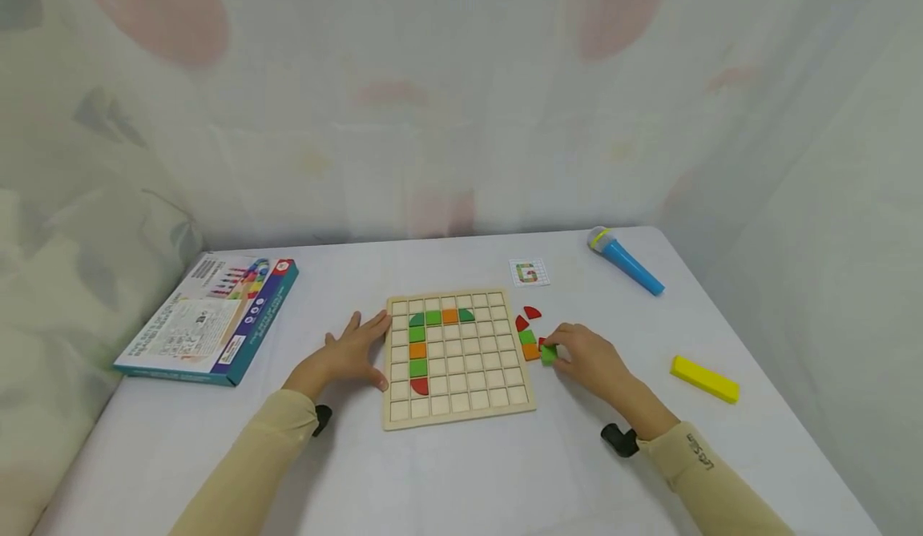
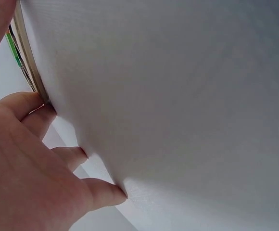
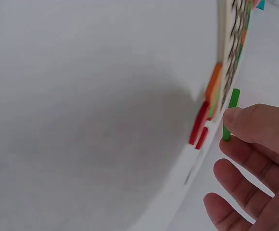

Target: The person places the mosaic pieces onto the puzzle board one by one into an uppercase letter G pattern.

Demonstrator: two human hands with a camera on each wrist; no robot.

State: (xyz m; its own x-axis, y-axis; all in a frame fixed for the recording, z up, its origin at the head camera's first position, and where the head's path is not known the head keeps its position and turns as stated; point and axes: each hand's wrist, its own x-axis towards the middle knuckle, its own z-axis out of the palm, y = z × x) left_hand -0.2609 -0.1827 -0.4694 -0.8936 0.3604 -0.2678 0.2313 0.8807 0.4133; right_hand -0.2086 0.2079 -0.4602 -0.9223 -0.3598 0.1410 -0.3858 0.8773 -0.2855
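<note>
A square wooden grid board (image 1: 472, 364) lies mid-table, with green, orange and red pieces set in its upper row and left column. My left hand (image 1: 351, 353) rests at the board's left edge, fingers spread, thumb and a fingertip touching the rim. Right of the board, my right hand (image 1: 593, 362) pinches a green square tile (image 3: 231, 114) between thumb and finger, raised over the loose pieces. Beside it lie an orange tile (image 1: 530, 352), another green tile (image 1: 527, 336) and red quarter-round pieces (image 1: 532, 312); one red piece is partly hidden by the hand.
A small pattern card (image 1: 530, 272) lies behind the board on the right. Farther right are a blue toy microphone (image 1: 626, 262) and a yellow bar (image 1: 705, 379). At the far left lies a flat game box (image 1: 209, 320) with a paper sheet on it.
</note>
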